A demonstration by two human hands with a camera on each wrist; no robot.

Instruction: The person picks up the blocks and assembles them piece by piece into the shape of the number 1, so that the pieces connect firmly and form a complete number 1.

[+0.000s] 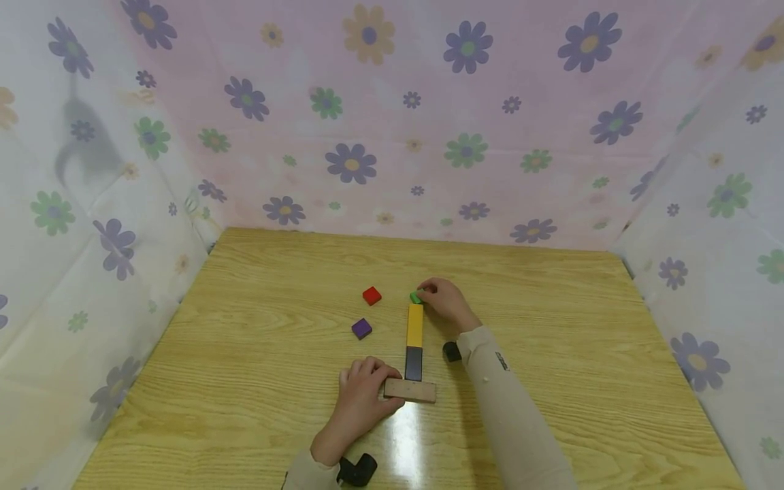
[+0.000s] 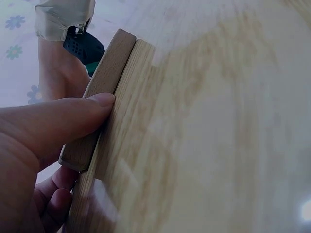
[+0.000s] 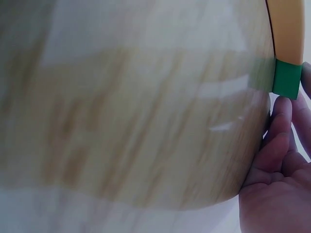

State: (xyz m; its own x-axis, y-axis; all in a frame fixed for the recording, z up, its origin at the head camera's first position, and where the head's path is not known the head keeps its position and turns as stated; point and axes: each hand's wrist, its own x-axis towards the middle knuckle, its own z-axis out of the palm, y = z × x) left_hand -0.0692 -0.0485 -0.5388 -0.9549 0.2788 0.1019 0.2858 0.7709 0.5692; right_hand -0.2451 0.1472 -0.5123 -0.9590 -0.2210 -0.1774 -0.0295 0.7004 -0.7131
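My left hand point(image 1: 361, 401) grips the left end of a plain wooden block point(image 1: 412, 390), thumb on its near side and fingers at its far side. The left wrist view shows the thumb across this wooden block point(image 2: 109, 68). From its middle, a black block point(image 1: 413, 364) and a yellow block point(image 1: 415, 325) run away from me in line. My right hand point(image 1: 449, 304) pinches a small green block point(image 1: 416, 297) at the far end of the yellow one. In the right wrist view the green block point(image 3: 286, 78) meets the yellow block's end point(image 3: 286, 34).
Left of the row, a red block point(image 1: 371, 295) and a purple block point(image 1: 362, 329) lie apart on the wooden table point(image 1: 257, 381). Flower-patterned cloth point(image 1: 422, 122) walls the table at the back and both sides. A black wrist camera point(image 1: 452, 352) sits by the right sleeve.
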